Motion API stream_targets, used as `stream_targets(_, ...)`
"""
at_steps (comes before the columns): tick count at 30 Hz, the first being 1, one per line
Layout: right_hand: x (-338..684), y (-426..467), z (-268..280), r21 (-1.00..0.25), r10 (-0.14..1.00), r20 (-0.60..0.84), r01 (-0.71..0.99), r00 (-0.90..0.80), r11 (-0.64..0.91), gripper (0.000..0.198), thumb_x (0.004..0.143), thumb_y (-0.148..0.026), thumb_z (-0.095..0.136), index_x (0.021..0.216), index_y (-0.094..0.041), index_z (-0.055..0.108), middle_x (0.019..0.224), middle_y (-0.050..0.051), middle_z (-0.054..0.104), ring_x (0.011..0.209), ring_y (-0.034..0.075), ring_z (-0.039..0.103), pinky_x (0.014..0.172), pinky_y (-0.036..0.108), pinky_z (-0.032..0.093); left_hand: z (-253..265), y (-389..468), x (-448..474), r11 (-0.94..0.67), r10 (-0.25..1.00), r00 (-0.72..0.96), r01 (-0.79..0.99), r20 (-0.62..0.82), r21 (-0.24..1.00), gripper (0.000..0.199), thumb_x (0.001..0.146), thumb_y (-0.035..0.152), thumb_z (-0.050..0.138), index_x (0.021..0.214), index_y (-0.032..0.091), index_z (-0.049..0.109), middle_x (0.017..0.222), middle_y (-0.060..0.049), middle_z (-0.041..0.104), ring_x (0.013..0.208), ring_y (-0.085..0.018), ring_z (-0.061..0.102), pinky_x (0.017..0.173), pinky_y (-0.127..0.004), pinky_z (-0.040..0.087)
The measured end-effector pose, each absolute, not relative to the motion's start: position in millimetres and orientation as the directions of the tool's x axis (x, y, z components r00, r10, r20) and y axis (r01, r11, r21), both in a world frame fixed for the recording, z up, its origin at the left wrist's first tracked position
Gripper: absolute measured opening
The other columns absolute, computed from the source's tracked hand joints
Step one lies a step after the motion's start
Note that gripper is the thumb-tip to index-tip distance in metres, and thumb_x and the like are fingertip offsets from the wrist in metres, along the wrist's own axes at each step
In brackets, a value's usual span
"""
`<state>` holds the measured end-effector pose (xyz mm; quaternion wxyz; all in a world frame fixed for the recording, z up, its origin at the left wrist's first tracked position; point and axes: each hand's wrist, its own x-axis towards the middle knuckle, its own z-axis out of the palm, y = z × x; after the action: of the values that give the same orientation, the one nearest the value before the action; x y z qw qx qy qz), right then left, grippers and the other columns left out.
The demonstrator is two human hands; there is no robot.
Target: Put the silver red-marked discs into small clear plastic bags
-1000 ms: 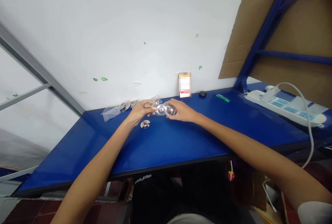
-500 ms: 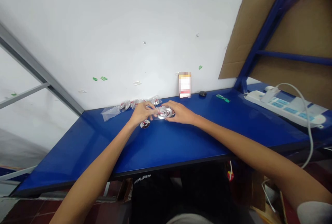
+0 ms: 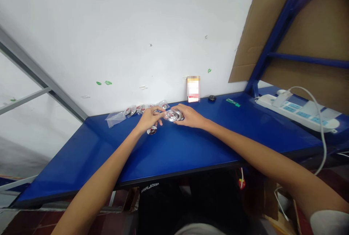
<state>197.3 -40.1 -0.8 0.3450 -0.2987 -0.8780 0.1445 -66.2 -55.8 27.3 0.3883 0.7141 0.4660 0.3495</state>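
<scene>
Above the blue table, my right hand [image 3: 188,116] is closed around a small bundle of shiny round metal discs, like button badges [image 3: 174,115], in clear plastic. My left hand [image 3: 149,118] pinches the left end of that plastic between thumb and fingers. Just below my left fingers, a loose round badge [image 3: 152,130] with a dark and white printed face lies flat on the table. Behind my left hand, a row of badges in clear bags [image 3: 132,110] lies along the wall. One flat clear plastic bag [image 3: 116,119] rests at the row's left end.
A small card or box [image 3: 193,89] with a blurred front leans on the wall. Right of it lie a black round object [image 3: 212,98] and a green strip [image 3: 233,102]. A white power strip [image 3: 297,113] with a plug and cable occupies the right side of the blue table [image 3: 174,151].
The bundle of badges in my right hand has risen slightly and turned a little. My left hand keeps its place at the plastic's left end. The view has shifted slightly.
</scene>
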Motion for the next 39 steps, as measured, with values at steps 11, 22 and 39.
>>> stream_targets(11,198.9,-38.7,-1.8,-0.465,0.624,0.525,0.419,-0.578,0.780,0.060,0.086,-0.031,0.084,0.141,-0.024,0.061,0.126,0.010,0.071,0.110,0.029,0.070,0.092,0.040,0.055,34.2,-58.3,-67.8,-0.199,0.921,0.384,0.303,0.072,0.932,0.060,0.096,0.061,0.070,0.131,0.012,0.066,0.062,-0.002,0.071,0.050,-0.016,0.067,0.049,-0.024,0.051)
stream_targets(22,199.1,-39.2,-1.1,-0.462,0.640,0.507,0.446,-0.577,0.767,0.058,0.086,-0.032,0.085,0.139,-0.024,0.062,0.125,0.010,0.071,0.110,0.029,0.070,0.093,0.040,0.055,35.2,-63.5,-65.3,-0.182,0.899,0.436,0.280,0.044,0.943,0.065,0.100,0.063,0.062,0.142,0.013,0.062,0.058,-0.001,0.067,0.048,-0.017,0.066,0.049,-0.024,0.050)
stream_targets(39,200.6,-35.6,-4.9,-0.507,0.668,0.531,0.436,-0.521,0.743,0.056,0.084,-0.032,0.082,0.136,-0.023,0.065,0.127,0.010,0.073,0.103,0.027,0.071,0.090,0.040,0.055,47.0,-64.4,-70.4,-0.113,0.884,0.464,0.104,0.052,0.988,0.054,0.093,0.047,0.062,0.139,0.019,0.060,0.098,-0.011,0.079,0.057,-0.018,0.071,0.052,-0.028,0.053)
